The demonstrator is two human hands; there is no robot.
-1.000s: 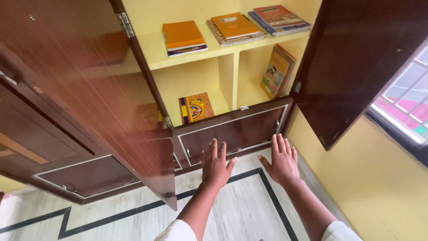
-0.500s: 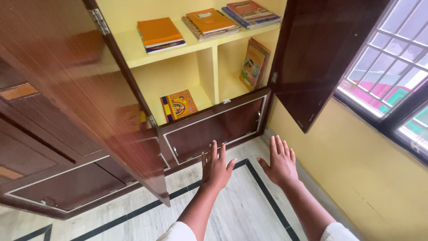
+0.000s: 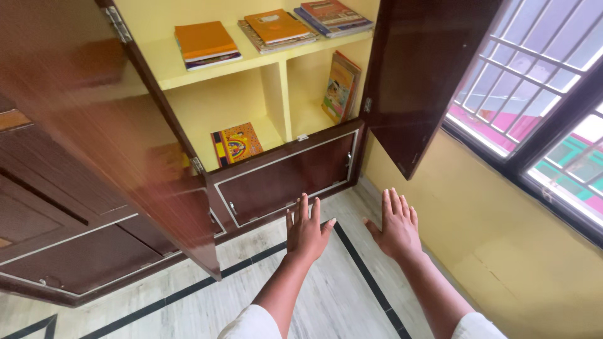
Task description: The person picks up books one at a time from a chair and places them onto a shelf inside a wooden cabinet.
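My left hand [image 3: 306,231] and my right hand [image 3: 396,226] are stretched out flat in front of me, fingers apart, holding nothing. They hover above the pale floor, a little short of the low brown cabinet door [image 3: 286,175], which is shut. Above that door a yellow-lined cupboard stands open. A colourful book [image 3: 236,143] lies flat in its lower left compartment. Another book [image 3: 340,88] leans upright in the lower right one. On the upper shelf lie an orange book [image 3: 202,43] and two more stacks of books [image 3: 276,29] [image 3: 329,16].
The open left cupboard door [image 3: 119,132] swings far out toward me; the open right door [image 3: 424,69] hangs beside a barred window [image 3: 540,107]. A yellow wall [image 3: 502,251] runs along the right. The floor has a black inlaid line [image 3: 358,263]. More brown cabinets [image 3: 56,232] stand at left.
My view has swung to the right, so the cupboard has slid left and more of the window shows. Both hands stay flat and held out, about where they were.
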